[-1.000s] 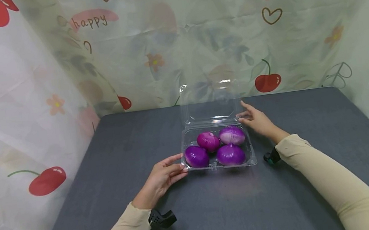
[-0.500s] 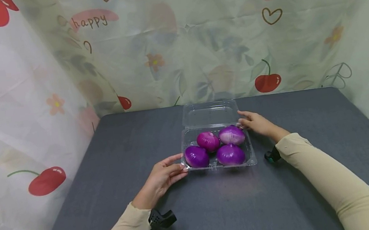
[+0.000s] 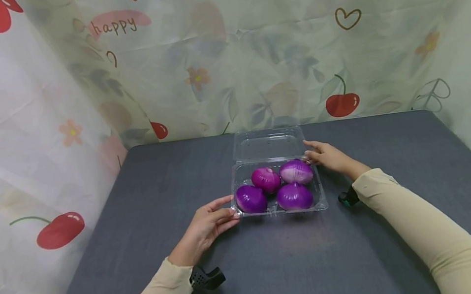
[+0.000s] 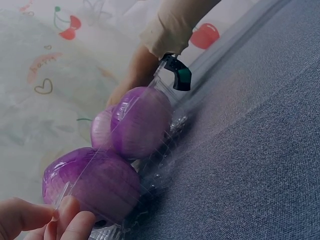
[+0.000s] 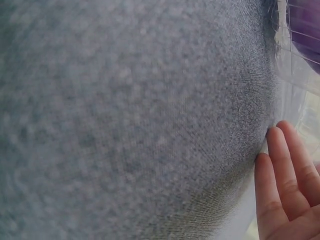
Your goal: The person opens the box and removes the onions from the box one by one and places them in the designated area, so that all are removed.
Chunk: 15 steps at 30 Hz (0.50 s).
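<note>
A clear plastic clamshell container (image 3: 280, 212) sits near the middle of the grey table, its lid (image 3: 269, 145) folded back toward the rear edge. Inside its base lie several purple onions, among them a front-left one (image 3: 251, 199), a front-right one (image 3: 294, 196) and a paler one (image 3: 296, 173) at the back right. My left hand (image 3: 206, 226) pinches the rim at the front left corner; the left wrist view shows the thumb and fingertips on the thin plastic edge. My right hand (image 3: 331, 158) reaches the back right corner by the hinge, its fingers (image 5: 285, 170) straight at the plastic.
The grey cloth-covered table (image 3: 169, 185) extends on both sides of the container. A printed curtain (image 3: 241, 57) hangs close behind the table's rear edge and along both sides. A black wrist camera (image 3: 208, 278) juts from under the left sleeve.
The container's lid has gone from standing upright to lying back on the table, and my right hand has lowered slightly with it. The left hand and the onions have stayed put.
</note>
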{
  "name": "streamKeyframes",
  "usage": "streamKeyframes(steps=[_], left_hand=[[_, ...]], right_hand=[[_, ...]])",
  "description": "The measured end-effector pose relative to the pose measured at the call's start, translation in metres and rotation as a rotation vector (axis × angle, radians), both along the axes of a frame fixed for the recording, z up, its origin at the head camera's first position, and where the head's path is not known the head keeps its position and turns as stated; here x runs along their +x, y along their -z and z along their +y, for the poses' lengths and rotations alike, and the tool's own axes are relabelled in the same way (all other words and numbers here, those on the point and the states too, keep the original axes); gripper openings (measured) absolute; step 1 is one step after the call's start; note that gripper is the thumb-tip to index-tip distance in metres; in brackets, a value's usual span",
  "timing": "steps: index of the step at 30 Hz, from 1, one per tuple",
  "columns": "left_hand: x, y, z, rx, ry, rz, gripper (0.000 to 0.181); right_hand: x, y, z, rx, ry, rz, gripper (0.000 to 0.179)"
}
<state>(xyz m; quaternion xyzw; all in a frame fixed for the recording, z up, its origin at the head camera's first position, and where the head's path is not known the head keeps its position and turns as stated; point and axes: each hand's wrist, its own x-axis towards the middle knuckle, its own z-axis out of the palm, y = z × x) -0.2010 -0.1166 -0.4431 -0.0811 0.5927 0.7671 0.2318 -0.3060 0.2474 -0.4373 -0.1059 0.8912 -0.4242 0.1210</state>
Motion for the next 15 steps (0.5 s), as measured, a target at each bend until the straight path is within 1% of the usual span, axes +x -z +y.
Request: streamKeyframes(steps=[5,9,12,15], left_hand=[[0.0,0.0,0.001,0.006,-0.006,-0.002,0.045],[0.0,0.001,0.001,0.003,-0.015,0.0,0.044],[0.0,0.0,0.001,-0.001,-0.011,0.003,0.045],[0.0,0.0,0.001,-0.002,-0.013,0.001,0.046]], right_hand=[[-0.001,-0.002,0.0,0.009,0.0,-0.009,0.054],[0.0,-0.003,0.0,0.009,-0.023,-0.008,0.054],[0.001,-0.006,0.002,-0.012,-0.054,-0.019,0.056],[0.003,-0.012,0.003,-0.052,-0.075,-0.061,0.061]])
